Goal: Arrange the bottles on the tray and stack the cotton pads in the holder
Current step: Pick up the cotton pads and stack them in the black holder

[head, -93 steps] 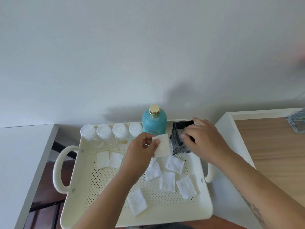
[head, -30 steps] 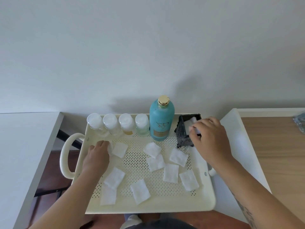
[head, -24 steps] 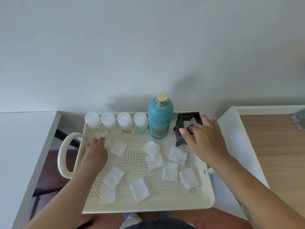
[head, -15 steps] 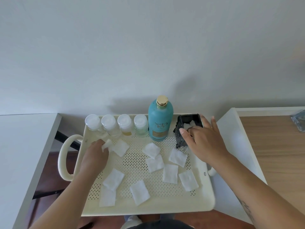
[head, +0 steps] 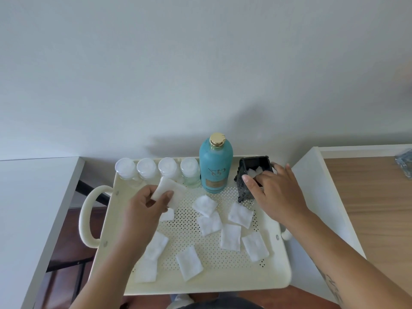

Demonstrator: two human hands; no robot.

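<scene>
A cream perforated tray (head: 209, 284) holds several small clear bottles (head: 167, 170) with white caps in a row along its back edge. A tall teal bottle (head: 215, 168) with a gold cap stands to their right. At the back right stands a black cotton pad holder (head: 247, 172) with white pads inside. My right hand (head: 274, 192) grips the holder, thumb on its front wall. My left hand (head: 147, 208) pinches a white cotton pad (head: 169, 190) lifted above the tray's left part. Several loose pads (head: 230, 237) lie scattered on the tray floor.
The tray has looped handles (head: 87, 217) at both sides. A white surface (head: 29, 210) lies to the left. A wood-topped table with a white edge (head: 370, 197) sits to the right, with a clear object (head: 404, 162) at its far corner. A plain wall rises behind.
My left hand picked a pad off the tray's left side and lifted it toward the middle. My right hand pushed a pad into the holder and now grips the holder.
</scene>
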